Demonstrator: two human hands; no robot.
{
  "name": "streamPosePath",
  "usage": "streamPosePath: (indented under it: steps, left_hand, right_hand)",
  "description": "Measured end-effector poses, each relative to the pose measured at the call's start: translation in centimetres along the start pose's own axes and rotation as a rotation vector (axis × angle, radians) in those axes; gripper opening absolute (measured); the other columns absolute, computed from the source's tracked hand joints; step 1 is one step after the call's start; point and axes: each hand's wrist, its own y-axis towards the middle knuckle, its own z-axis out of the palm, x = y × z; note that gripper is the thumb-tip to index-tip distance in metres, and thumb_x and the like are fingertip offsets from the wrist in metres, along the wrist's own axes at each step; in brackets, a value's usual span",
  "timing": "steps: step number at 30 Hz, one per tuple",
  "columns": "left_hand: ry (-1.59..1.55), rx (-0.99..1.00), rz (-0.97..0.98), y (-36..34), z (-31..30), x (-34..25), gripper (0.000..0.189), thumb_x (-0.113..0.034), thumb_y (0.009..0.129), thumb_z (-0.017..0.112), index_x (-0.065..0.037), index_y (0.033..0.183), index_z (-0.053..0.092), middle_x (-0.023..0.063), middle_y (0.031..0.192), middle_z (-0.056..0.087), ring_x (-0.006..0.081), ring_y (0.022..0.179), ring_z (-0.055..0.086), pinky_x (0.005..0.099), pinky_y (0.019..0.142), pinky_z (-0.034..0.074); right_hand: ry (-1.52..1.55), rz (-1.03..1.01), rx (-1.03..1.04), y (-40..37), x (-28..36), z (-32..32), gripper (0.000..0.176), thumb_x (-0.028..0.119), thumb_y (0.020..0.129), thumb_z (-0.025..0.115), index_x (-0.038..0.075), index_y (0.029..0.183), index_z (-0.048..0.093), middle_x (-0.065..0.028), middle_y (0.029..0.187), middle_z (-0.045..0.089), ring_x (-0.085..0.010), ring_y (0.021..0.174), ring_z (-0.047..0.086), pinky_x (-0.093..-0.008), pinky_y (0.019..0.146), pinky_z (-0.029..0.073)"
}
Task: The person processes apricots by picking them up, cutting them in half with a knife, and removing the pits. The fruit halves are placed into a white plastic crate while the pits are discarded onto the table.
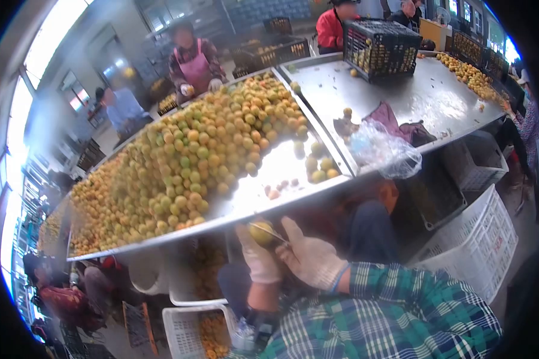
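Both my hands wear pale gloves and meet just past the table's near edge. My left hand (259, 257) is wrapped round a greenish-yellow round fruit (262, 233). Close beside it, my right hand (311, 257) pinches a thin pale stick-like tool (274, 235) that lies against the fruit. Beyond them a large heap of orange and green fruit (191, 149) covers much of the metal table (245, 203). A few small pieces (273, 194) lie on the bare metal near the edge.
A black crate (380, 51), a clear plastic bag (386, 149) and dark cloth (382, 119) sit on the right-hand table. White crates (482, 245) stand low at the right; another (182, 335) holds orange pieces below. Several people are around the tables, one in a pink apron (196, 67).
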Motion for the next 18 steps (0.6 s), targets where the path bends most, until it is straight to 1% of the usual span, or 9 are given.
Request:
streamPosePath:
  steps: [2, 4, 9, 11, 12, 14, 16, 17, 18]
  left_hand:
    - [-0.064, -0.007, -0.092, -0.8, 0.7, -1.1, 0.057, -0.061, 0.096, 0.035, -0.008, 0.1, 0.055, 0.0018, 0.081, 0.056, 0.0131, 0.068, 0.052, 0.0258, 0.062, 0.047]
    - [-0.059, 0.004, -0.058, -0.8, 0.4, -0.9, 0.057, -0.061, 0.096, 0.035, -0.008, 0.1, 0.055, 0.0024, 0.082, 0.056, 0.0134, 0.067, 0.053, 0.0255, 0.063, 0.047]
    - [-0.034, 0.046, -0.02, -1.4, 1.0, -1.2, 0.057, -0.06, 0.097, 0.033, -0.007, 0.1, 0.054, 0.004, 0.083, 0.057, 0.014, 0.066, 0.053, 0.0258, 0.062, 0.047]
    - [-0.064, 0.083, -0.073, -1.6, 1.1, -1.3, 0.056, -0.058, 0.096, 0.039, -0.005, 0.107, 0.054, 0.0052, 0.091, 0.058, 0.0146, 0.075, 0.056, 0.027, 0.069, 0.05]
    - [-0.066, 0.084, -0.072, -1.3, 0.8, -0.9, 0.056, -0.058, 0.096, 0.039, -0.005, 0.107, 0.054, 0.0052, 0.091, 0.058, 0.0146, 0.075, 0.056, 0.027, 0.069, 0.05]
    - [0.056, 0.184, 0.011, -0.5, 0.0, 0.4, 0.058, -0.056, 0.095, 0.046, -0.003, 0.117, 0.052, 0.006, 0.102, 0.057, 0.0151, 0.088, 0.057, 0.0282, 0.08, 0.05]
    - [0.175, 0.176, 0.081, -1.0, 0.3, -0.4, 0.06, -0.056, 0.093, 0.049, -0.003, 0.121, 0.05, 0.0062, 0.106, 0.057, 0.0152, 0.094, 0.057, 0.0289, 0.083, 0.049]
    - [0.293, 0.172, 0.154, -1.1, 0.5, -0.6, 0.063, -0.056, 0.092, 0.052, -0.003, 0.125, 0.048, 0.0064, 0.11, 0.056, 0.0152, 0.099, 0.056, 0.0295, 0.087, 0.048]
    - [0.252, 0.137, 0.188, -1.1, 0.6, -0.4, 0.064, -0.058, 0.092, 0.05, -0.003, 0.123, 0.049, 0.006, 0.102, 0.058, 0.0146, 0.091, 0.057, 0.0294, 0.083, 0.05]
  right_hand:
    - [-0.007, -0.006, -0.002, 0.1, 0.7, -0.5, 0.064, 0.034, 0.095, 0.047, 0.001, 0.142, 0.018, -0.0185, 0.075, 0.065, -0.0379, 0.067, 0.065, -0.0488, 0.057, 0.05]
    - [0.001, 0.139, 0.151, 0.0, 1.3, -1.2, 0.062, 0.031, 0.095, 0.047, 0.002, 0.143, 0.021, -0.0177, 0.091, 0.068, -0.039, 0.083, 0.064, -0.0482, 0.072, 0.049]
    - [0.009, 0.159, 0.16, 0.0, 1.4, -1.0, 0.061, 0.032, 0.094, 0.047, 0.003, 0.142, 0.022, -0.0197, 0.092, 0.067, -0.0401, 0.083, 0.064, -0.0478, 0.073, 0.049]
    - [0.012, 0.162, 0.156, 0.2, 0.9, -0.8, 0.061, 0.033, 0.094, 0.046, 0.003, 0.142, 0.023, -0.0205, 0.092, 0.067, -0.0404, 0.083, 0.064, -0.0479, 0.074, 0.049]
    - [0.039, 0.155, 0.138, 0.4, 0.7, -0.8, 0.06, 0.033, 0.094, 0.046, 0.004, 0.142, 0.023, -0.0208, 0.093, 0.066, -0.0406, 0.085, 0.064, -0.0478, 0.075, 0.049]
    - [0.067, 0.151, 0.117, 1.1, -0.2, -0.7, 0.06, 0.034, 0.095, 0.046, 0.005, 0.142, 0.023, -0.0211, 0.094, 0.066, -0.0408, 0.086, 0.063, -0.0477, 0.076, 0.049]
    - [0.043, 0.054, 0.072, 1.5, -1.1, -0.6, 0.062, 0.038, 0.096, 0.044, 0.004, 0.141, 0.019, -0.0209, 0.091, 0.066, -0.0404, 0.079, 0.065, -0.0515, 0.066, 0.05]
    - [0.044, 0.056, 0.072, 1.5, -1.0, -0.5, 0.062, 0.038, 0.096, 0.044, 0.004, 0.141, 0.019, -0.0209, 0.091, 0.066, -0.0404, 0.079, 0.065, -0.0515, 0.066, 0.05]
    - [0.037, 0.059, 0.088, 1.4, -0.9, -0.2, 0.061, 0.038, 0.096, 0.044, 0.005, 0.141, 0.02, -0.0205, 0.09, 0.066, -0.0403, 0.079, 0.065, -0.0513, 0.066, 0.051]
